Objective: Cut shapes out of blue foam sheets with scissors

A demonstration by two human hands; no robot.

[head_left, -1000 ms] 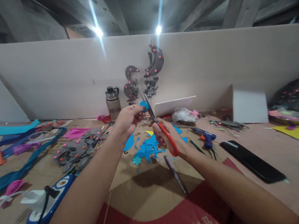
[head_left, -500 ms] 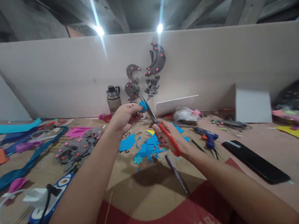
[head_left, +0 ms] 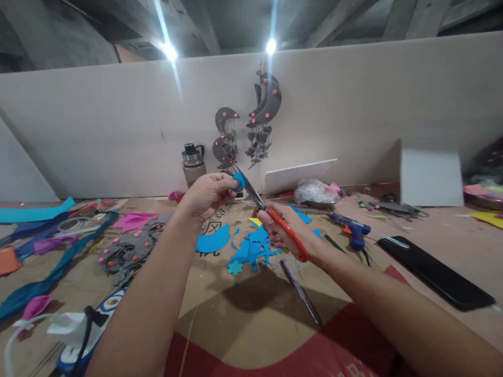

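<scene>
Between its thumb and fingers, my left hand (head_left: 211, 195) pinches a small blue piece (head_left: 239, 181). My right hand (head_left: 285, 227) is closed round the red handles of a pair of scissors (head_left: 288, 231), whose blades point up and left beside the blue piece. On the cardboard (head_left: 231, 334) below lie blue scraps (head_left: 253, 248), a blue flower-shaped cutout (head_left: 234, 267) and a larger curved blue piece (head_left: 214, 238). A dark pen (head_left: 301, 293) rests nearer to me, under the right hand.
Right of my hands are a blue glue gun (head_left: 352, 229) and a black phone (head_left: 435, 271). A bottle (head_left: 194, 166) stands at the back, near grey moon hangings (head_left: 265, 106). On the left are a power strip (head_left: 110, 302), grey felt pieces (head_left: 127, 252) and blue strips (head_left: 57, 269).
The view has shifted slightly. The blue piece in my left hand looks turned a little, and the scissor blades still lie close beside it.
</scene>
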